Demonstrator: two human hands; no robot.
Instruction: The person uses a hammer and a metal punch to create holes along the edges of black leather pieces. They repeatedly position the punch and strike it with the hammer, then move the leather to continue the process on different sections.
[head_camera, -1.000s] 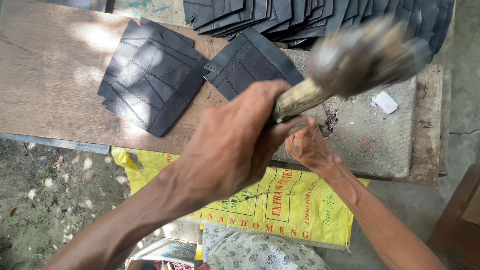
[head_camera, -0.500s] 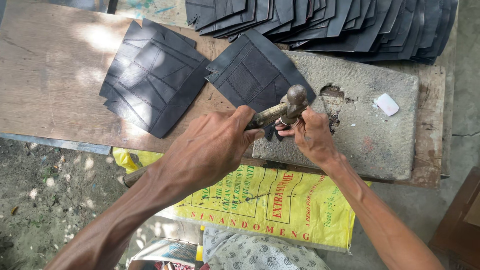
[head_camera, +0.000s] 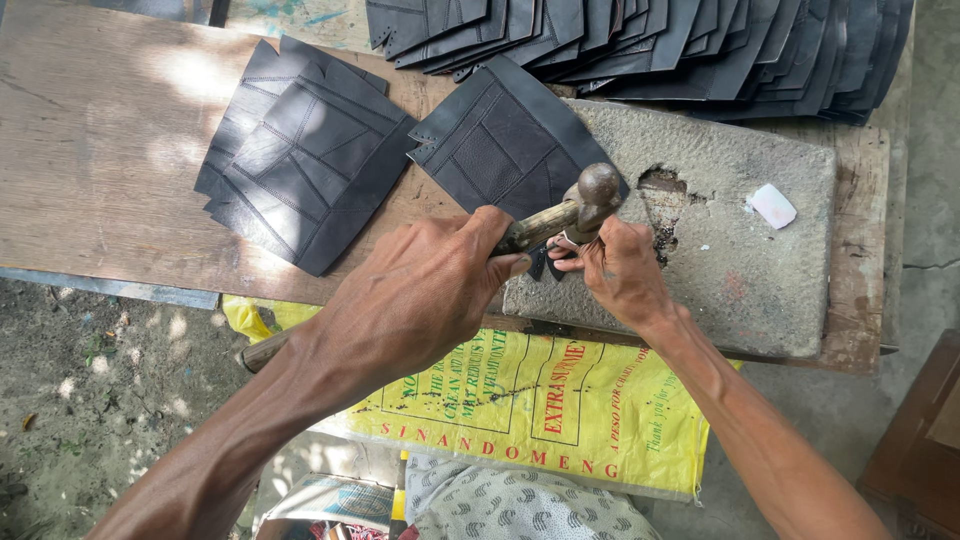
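Since one second ago my hammer (head_camera: 590, 195) has come down from high in the air; now its round head sits low, just above the black leather piece (head_camera: 505, 140) on the grey stone slab (head_camera: 740, 250).

From my head camera, my left hand (head_camera: 415, 300) is wrapped firmly around the wooden handle, the grip pressed together on it. My right hand (head_camera: 615, 270) rests on the slab, and its fingers (head_camera: 568, 262) pinch something small and dark under the hammer head; what it is, I cannot tell.

One small pale pink block (head_camera: 772, 205) lies on the slab to the right, well apart from my hands. One yellow sack (head_camera: 560, 400) with red and black print hangs below the front edge of the tabletop (head_camera: 100, 150), flat and rectangular. Below it is a grey patterned cloth (head_camera: 520, 505).

A stack of black pieces (head_camera: 300, 160) lies left of the slab, and a long overlapping row of cut pieces (head_camera: 680, 45) runs along the far edge. The left part of the wooden tabletop is bare, with open room there. The slab's front edge is just beside the tabletop's edge.
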